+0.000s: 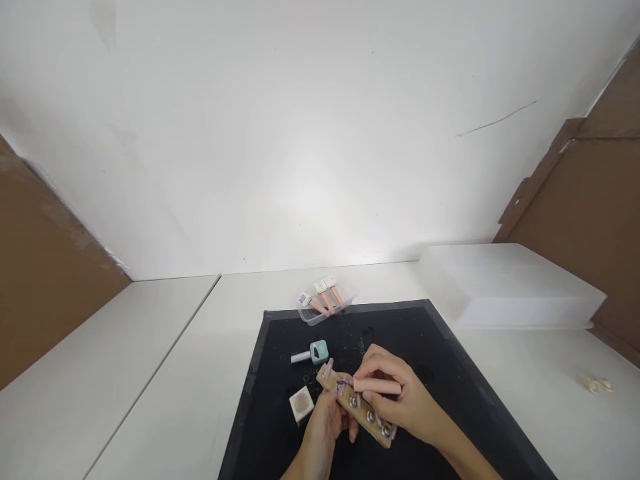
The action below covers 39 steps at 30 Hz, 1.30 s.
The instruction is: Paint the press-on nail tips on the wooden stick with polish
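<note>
My left hand (325, 423) is closed around a narrow wooden strip (377, 432) that lies at a slant over the black mat. Several round metal studs sit along the strip, with pale lilac nail tips (328, 368) on it. Between the fingers of my right hand (400, 393) is a nail polish brush with a pink cap handle (377, 386). Its dark bristle end touches or nearly touches a nail tip near my left thumb. A small white square block (301, 405) with a beige round top stands left of my left hand. Beyond it lies a teal bottle (319, 351) with a pale cap.
The black mat (280, 333) covers the middle of the white table (165, 407). At its far edge, a clear plastic tray (313, 321) holds three pink-capped bottles (321, 288). A white box-shaped block (520, 280) stands right, with small beige pieces (595, 383) in front. Brown side panels (50, 267) flank the table.
</note>
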{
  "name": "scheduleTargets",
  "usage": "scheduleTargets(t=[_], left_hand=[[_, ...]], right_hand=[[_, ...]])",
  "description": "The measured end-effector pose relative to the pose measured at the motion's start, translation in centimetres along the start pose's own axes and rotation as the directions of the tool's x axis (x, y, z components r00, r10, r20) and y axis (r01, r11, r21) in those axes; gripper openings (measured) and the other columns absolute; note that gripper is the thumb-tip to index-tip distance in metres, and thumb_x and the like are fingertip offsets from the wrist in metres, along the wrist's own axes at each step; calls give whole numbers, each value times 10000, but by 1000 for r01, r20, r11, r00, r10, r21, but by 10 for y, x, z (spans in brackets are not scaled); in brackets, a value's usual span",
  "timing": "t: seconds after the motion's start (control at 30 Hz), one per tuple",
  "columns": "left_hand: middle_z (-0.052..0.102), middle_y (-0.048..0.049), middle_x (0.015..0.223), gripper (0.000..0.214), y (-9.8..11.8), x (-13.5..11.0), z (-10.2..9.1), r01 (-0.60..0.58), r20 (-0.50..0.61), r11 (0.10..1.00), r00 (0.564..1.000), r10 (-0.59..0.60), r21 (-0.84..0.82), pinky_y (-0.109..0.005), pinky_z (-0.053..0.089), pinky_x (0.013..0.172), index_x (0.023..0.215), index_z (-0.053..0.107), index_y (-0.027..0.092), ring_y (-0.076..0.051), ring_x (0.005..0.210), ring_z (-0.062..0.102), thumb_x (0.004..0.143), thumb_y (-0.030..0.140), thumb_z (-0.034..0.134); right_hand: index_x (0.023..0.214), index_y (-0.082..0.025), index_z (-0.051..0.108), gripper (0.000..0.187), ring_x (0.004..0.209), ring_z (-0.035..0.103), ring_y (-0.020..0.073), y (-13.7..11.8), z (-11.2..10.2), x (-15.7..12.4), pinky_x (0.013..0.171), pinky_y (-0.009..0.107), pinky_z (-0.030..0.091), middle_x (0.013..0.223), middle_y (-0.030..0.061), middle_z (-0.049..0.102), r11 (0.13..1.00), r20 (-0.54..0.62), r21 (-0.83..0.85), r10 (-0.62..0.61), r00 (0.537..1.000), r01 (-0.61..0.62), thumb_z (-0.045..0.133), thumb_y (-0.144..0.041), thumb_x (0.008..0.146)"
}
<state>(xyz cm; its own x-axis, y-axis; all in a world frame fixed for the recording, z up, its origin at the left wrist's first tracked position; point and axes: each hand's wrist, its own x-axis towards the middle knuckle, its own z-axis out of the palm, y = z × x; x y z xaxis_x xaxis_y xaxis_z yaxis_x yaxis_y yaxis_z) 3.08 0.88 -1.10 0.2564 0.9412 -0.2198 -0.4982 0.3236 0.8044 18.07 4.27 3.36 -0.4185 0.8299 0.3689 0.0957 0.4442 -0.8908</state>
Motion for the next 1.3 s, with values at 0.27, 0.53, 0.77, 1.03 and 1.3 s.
scheduleTargets(t=[0.27,0.53,0.77,1.03,1.3], left_hand=[[504,11,668,325,3,-1,2,32,-16,999,999,-32,-3,-249,317,542,863,554,177,-113,570,422,786,483,477],[483,22,619,333,4,1,1,39,-17,999,999,-39,10,-246,317,535,859,563,179,-112,552,416,786,490,470],[474,25,612,339,2,0,0,36,-4,999,999,-36,11,-248,329,553,876,561,171,-112,564,423,787,486,473],[522,11,666,337,-1,-1,-5,24,6,1000,1000,-24,16,-247,323,547,929,551,174,-107,556,435,806,469,446],[547,12,661,393,-12,6,-12,5,7,998,1000,-5,68,-238,328,519,889,554,183,-99,535,444,747,544,488]], right_hand=[[789,-186,639,264,668,502,152,0,0,1,601,264,421,754,15,483,998,0,48,-33,999,33,522,23,677],[789,-185,651,286,680,480,157,2,1,1,602,270,410,748,13,447,999,4,45,-22,1000,21,508,33,671],[764,-190,678,258,676,473,151,2,2,0,602,266,413,745,11,425,997,-4,81,-12,1000,12,530,7,690],[848,-235,707,136,645,479,150,21,-4,-5,547,263,380,743,19,511,944,-157,331,65,985,-9,648,-175,741],[745,-288,678,169,674,544,157,24,2,-6,621,299,422,781,5,640,883,-261,414,-115,958,219,568,-199,838]])
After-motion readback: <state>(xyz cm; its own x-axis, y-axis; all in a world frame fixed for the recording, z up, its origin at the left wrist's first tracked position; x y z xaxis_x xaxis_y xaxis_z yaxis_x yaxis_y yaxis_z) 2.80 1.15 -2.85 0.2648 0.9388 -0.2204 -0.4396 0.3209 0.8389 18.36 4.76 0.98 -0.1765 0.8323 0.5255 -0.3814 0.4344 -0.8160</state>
